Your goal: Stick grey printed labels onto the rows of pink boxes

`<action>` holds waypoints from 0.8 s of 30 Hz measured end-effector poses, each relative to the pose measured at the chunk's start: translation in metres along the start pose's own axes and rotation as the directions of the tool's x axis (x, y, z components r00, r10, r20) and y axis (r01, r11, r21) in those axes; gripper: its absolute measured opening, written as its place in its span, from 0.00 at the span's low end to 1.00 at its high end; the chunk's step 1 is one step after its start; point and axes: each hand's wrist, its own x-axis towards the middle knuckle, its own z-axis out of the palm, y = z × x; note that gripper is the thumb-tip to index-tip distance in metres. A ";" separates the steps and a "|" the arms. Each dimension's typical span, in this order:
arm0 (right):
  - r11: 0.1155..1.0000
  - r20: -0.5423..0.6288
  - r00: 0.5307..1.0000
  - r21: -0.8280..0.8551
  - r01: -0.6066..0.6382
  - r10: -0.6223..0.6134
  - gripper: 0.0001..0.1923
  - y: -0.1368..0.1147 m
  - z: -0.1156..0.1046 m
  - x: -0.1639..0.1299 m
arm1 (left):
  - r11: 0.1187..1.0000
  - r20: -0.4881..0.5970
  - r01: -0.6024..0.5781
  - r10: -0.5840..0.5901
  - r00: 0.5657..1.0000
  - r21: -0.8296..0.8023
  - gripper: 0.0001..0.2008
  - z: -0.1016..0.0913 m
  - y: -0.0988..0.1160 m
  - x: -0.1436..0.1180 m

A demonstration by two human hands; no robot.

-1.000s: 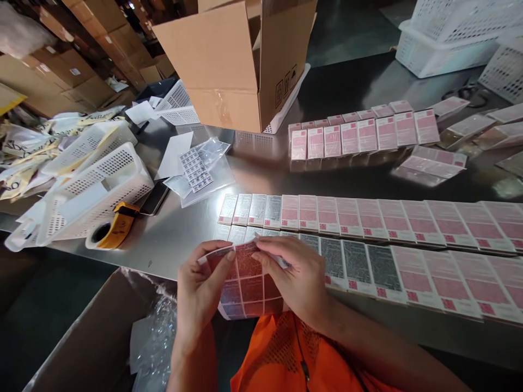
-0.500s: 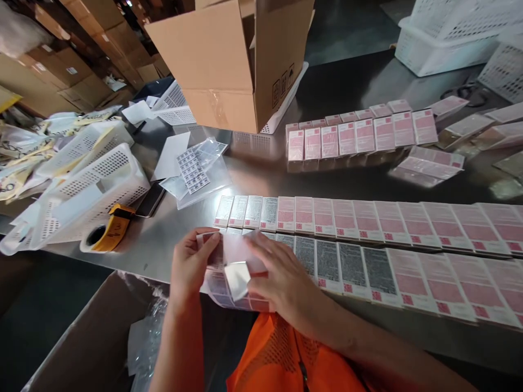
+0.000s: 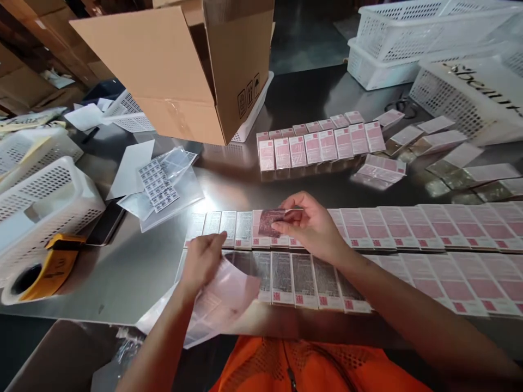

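Note:
My left hand (image 3: 203,262) is closed on a sheet of labels (image 3: 226,296), which hangs curled over the table's near edge and the left end of the front row. Between thumb and fingers of my right hand (image 3: 312,226) is a dark label (image 3: 269,223), held at one end just over a pink-printed box in the back row. Two long rows of small flat boxes lie below my hands. Several at the left end carry dark panels (image 3: 281,272); those farther right show pink panels (image 3: 408,226). My hands cover parts of both rows.
Behind stand wrapped pink boxes (image 3: 312,149), with loose ones to their right. A large open carton (image 3: 163,81) rests at the back on a white basket. At left are a tape roll (image 3: 53,267), a phone (image 3: 106,223), a code sheet (image 3: 158,185) and baskets (image 3: 49,190).
My right hand has left the sheet and moved right to the back row, carrying a dark label. My left hand keeps the sheet, now hanging lower. The view has shifted right.

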 end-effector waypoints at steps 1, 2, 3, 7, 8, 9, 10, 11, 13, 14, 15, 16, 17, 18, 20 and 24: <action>0.999 -0.004 0.999 0.011 -0.048 0.048 0.18 0.005 -0.004 0.009 | 0.999 0.046 -0.024 0.023 0.999 0.028 0.24 0.009 0.005 -0.001; 0.996 -0.005 0.996 0.024 -0.083 0.083 0.19 0.009 -0.006 0.016 | 0.997 0.092 -0.051 0.046 0.995 0.053 0.24 0.016 0.010 -0.002; 0.993 0.002 0.994 0.047 -0.109 0.109 0.19 0.012 -0.008 0.022 | 0.994 0.138 -0.076 0.065 0.988 0.073 0.23 0.022 0.014 -0.002; 0.962 0.053 0.974 0.154 -0.226 0.221 0.22 0.017 -0.008 0.034 | 0.996 0.324 -0.086 0.073 0.943 0.028 0.23 0.031 0.022 0.006; 0.953 0.062 0.967 0.164 -0.254 0.247 0.22 0.017 -0.006 0.036 | 0.998 0.367 -0.063 0.066 0.928 -0.020 0.24 0.032 0.023 0.010; 0.946 0.067 0.960 0.167 -0.278 0.270 0.22 0.017 -0.004 0.037 | 0.997 0.406 -0.041 0.065 0.911 -0.068 0.25 0.033 0.023 0.012; 0.939 0.072 0.953 0.164 -0.303 0.295 0.22 0.017 -0.002 0.039 | 0.994 0.437 -0.022 0.068 0.897 -0.110 0.25 0.033 0.022 0.015; 0.932 0.075 0.945 0.156 -0.326 0.318 0.22 0.018 0.000 0.040 | 0.990 0.460 -0.006 0.071 0.885 -0.142 0.24 0.034 0.021 0.017; 0.924 0.071 0.933 0.131 -0.358 0.352 0.22 0.021 0.003 0.043 | 0.984 0.477 0.019 0.069 0.876 -0.177 0.22 0.036 0.019 0.020; 0.924 0.064 0.931 0.119 -0.364 0.358 0.23 0.023 0.005 0.045 | 0.984 0.476 0.026 0.062 0.878 -0.176 0.21 0.038 0.017 0.021; 0.926 0.054 0.932 0.106 -0.363 0.359 0.23 0.026 0.006 0.046 | 0.986 0.469 0.029 0.053 0.882 -0.166 0.20 0.039 0.016 0.022; 0.929 0.043 0.933 0.088 -0.359 0.356 0.23 0.028 0.006 0.047 | 0.989 0.460 0.028 0.043 0.887 -0.145 0.19 0.041 0.014 0.023; 0.934 0.033 0.936 0.061 -0.353 0.352 0.22 0.030 0.006 0.048 | 0.993 0.448 0.022 0.033 0.893 -0.117 0.19 0.042 0.013 0.023; 0.939 0.021 0.940 0.023 -0.342 0.342 0.20 0.032 0.006 0.049 | 0.996 0.438 0.017 0.021 0.899 -0.083 0.19 0.044 0.012 0.024; 0.952 -0.015 0.957 -0.100 -0.290 0.290 0.15 0.034 0.002 0.050 | 1.000 0.432 0.017 -0.008 0.902 -0.019 0.20 0.046 0.011 0.024; 0.896 -0.072 0.989 -0.420 -0.146 0.128 0.10 0.039 -0.008 0.053 | 0.995 0.457 0.009 -0.055 0.888 0.102 0.22 0.051 0.012 0.026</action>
